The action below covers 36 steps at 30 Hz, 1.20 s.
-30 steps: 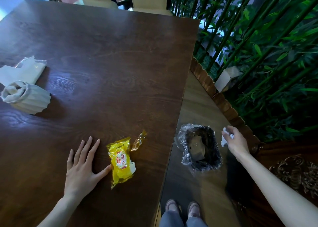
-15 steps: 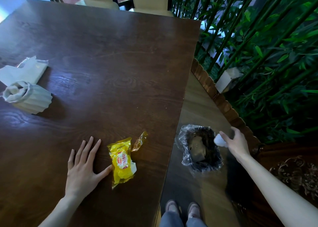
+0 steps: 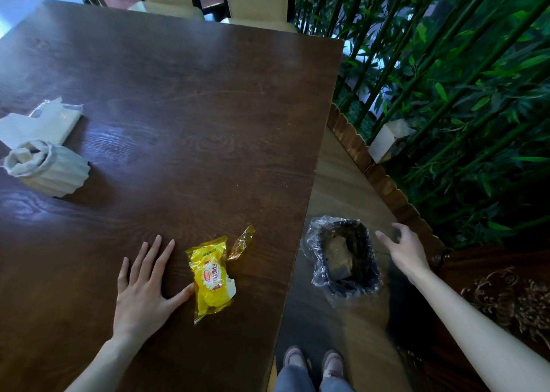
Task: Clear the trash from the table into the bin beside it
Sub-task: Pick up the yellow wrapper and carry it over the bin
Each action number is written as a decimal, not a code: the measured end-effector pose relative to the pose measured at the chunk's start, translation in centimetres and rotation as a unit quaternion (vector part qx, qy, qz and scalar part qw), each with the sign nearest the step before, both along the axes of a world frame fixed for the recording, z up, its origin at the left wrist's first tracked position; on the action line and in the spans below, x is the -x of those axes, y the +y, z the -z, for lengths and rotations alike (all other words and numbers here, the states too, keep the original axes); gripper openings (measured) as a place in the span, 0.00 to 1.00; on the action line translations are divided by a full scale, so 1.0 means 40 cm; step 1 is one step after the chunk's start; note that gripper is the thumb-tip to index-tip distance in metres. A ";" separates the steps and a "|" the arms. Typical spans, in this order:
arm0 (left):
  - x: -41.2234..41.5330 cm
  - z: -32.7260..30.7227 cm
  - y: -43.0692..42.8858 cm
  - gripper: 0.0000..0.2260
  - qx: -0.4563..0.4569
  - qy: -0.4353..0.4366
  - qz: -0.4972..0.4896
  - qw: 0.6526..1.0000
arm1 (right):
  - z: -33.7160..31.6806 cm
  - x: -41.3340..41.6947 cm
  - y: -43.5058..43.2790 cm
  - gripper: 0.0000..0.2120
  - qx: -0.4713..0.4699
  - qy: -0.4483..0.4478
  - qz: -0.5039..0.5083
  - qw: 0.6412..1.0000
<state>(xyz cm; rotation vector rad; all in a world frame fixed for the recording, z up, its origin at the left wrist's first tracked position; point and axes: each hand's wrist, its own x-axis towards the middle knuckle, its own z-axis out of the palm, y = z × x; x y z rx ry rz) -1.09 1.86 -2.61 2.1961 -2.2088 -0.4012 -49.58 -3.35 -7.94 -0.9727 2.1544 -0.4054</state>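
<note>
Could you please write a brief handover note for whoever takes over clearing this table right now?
Right hand: open, empty, beside the bin on the floor.
Left hand: flat on the table, thumb at the yellow wrapper.
Done: some trash already lies in the lined bin.
Left: the yellow wrapper and the amber scrap near the table edge. The white packet and ribbed holder far left may stay.

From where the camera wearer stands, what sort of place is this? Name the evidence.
Probably a restaurant or café seating area: a dark wooden table with cream chairs, bamboo plants behind a low wooden border.
</note>
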 end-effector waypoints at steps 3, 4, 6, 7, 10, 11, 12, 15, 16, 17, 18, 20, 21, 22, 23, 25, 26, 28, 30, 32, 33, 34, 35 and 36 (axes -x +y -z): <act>0.000 0.000 0.002 0.43 0.000 0.001 0.001 1.000 | -0.017 -0.009 -0.003 0.30 0.011 -0.005 -0.010 1.000; 0.000 -0.001 0.002 0.44 0.000 0.005 0.001 1.000 | -0.024 -0.014 -0.005 0.29 0.016 -0.007 -0.015 1.000; -0.003 -0.001 0.001 0.44 -0.001 0.015 0.001 1.000 | -0.039 -0.025 -0.007 0.29 0.030 -0.011 -0.027 0.999; -0.004 -0.002 0.000 0.44 -0.002 0.020 0.002 1.000 | -0.047 -0.031 -0.008 0.29 0.036 -0.013 -0.034 0.999; -0.012 -0.004 -0.002 0.45 -0.008 0.039 0.005 0.999 | -0.076 -0.056 -0.013 0.29 0.056 -0.021 -0.054 0.997; -0.014 -0.005 -0.003 0.45 -0.011 0.045 0.007 0.999 | -0.086 -0.066 -0.015 0.29 0.062 -0.023 -0.059 0.996; -0.016 -0.005 -0.004 0.45 -0.014 0.051 0.008 0.999 | -0.097 -0.075 -0.017 0.29 0.070 -0.023 -0.065 0.995; -0.021 -0.013 -0.007 0.44 -0.025 0.072 0.009 0.997 | -0.132 -0.106 -0.018 0.28 0.100 -0.028 -0.082 0.991; -0.024 -0.016 -0.009 0.44 -0.029 0.080 0.009 0.996 | -0.145 -0.117 -0.018 0.27 0.109 -0.033 -0.088 0.990; -0.028 -0.022 -0.012 0.42 -0.034 0.088 0.011 0.995 | -0.158 -0.129 -0.019 0.27 0.116 -0.038 -0.094 0.988; -0.033 -0.028 -0.015 0.40 -0.041 0.094 0.012 0.995 | -0.171 -0.142 -0.018 0.27 0.121 -0.044 -0.101 0.987; -0.045 -0.042 -0.026 0.35 -0.052 0.099 0.017 0.994 | -0.198 -0.168 -0.018 0.26 0.130 -0.059 -0.114 0.983; -0.051 -0.050 -0.031 0.32 -0.056 0.098 0.019 0.993 | -0.212 -0.183 -0.016 0.26 0.134 -0.066 -0.119 0.982; -0.056 -0.059 -0.039 0.29 -0.060 0.097 0.019 0.993 | -0.226 -0.197 -0.014 0.26 0.139 -0.072 -0.124 0.980; -0.058 -0.065 -0.048 0.27 -0.067 0.097 0.016 0.993 | -0.237 -0.212 -0.013 0.26 0.143 -0.078 -0.130 0.978; -0.056 -0.083 -0.069 0.22 -0.083 0.111 -0.001 0.990 | -0.261 -0.245 -0.008 0.26 0.151 -0.088 -0.146 0.974; -0.053 -0.092 -0.081 0.20 -0.097 0.123 -0.011 0.988 | -0.272 -0.262 -0.006 0.27 0.152 -0.093 -0.154 0.972; -0.053 -0.110 -0.106 0.18 -0.131 0.145 -0.024 0.980 | -0.290 -0.293 0.000 0.27 0.152 -0.105 -0.166 0.969; -0.054 -0.127 -0.126 0.17 -0.150 0.163 -0.018 0.975 | -0.306 -0.321 0.010 0.27 0.152 -0.118 -0.170 0.966; -0.050 -0.145 -0.141 0.17 -0.155 0.189 -0.016 0.969 | -0.317 -0.347 0.024 0.27 0.148 -0.133 -0.173 0.965; -0.045 -0.154 -0.148 0.17 -0.156 0.206 -0.022 0.966 | -0.321 -0.361 0.032 0.27 0.144 -0.139 -0.180 0.963; -0.038 -0.162 -0.154 0.17 -0.161 0.221 -0.032 0.961 | -0.324 -0.375 0.041 0.27 0.138 -0.146 -0.189 0.961; -0.032 -0.170 -0.160 0.17 -0.166 0.231 -0.039 0.958 | -0.326 -0.390 0.050 0.28 0.132 -0.155 -0.197 0.959; -0.025 -0.175 -0.168 0.17 -0.172 0.234 -0.041 0.956 | -0.327 -0.403 0.059 0.28 0.125 -0.165 -0.203 0.957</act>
